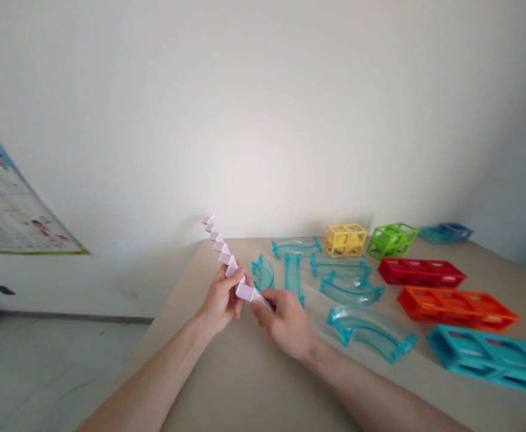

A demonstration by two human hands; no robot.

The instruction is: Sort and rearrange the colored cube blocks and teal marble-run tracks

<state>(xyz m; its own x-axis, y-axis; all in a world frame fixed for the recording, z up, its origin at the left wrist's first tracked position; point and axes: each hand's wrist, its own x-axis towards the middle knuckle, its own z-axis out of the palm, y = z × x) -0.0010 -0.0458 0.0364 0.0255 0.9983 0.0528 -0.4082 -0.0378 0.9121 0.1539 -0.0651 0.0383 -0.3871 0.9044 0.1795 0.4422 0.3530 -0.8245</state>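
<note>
A light purple and white snake puzzle (219, 246), made of wedge-shaped segments in a zigzag row, is held above the table in both hands. My left hand (222, 295) grips it near the middle, thumb across the segments. Its lower right end sits in my right hand (285, 318), pinched between thumb and curled fingers, which hide the tip. From my left hand the free part slants up and away to the left. Just beyond the hands, a curved clear teal track piece (263, 273) lies on the table.
More clear teal track pieces (294, 279) lie to the right on the beige table (227, 384). Beside them are a yellow frame block (346, 240), a green one (391, 239), and long red (421, 272), orange (457, 308) and teal (492, 358) frames. A wall stands behind.
</note>
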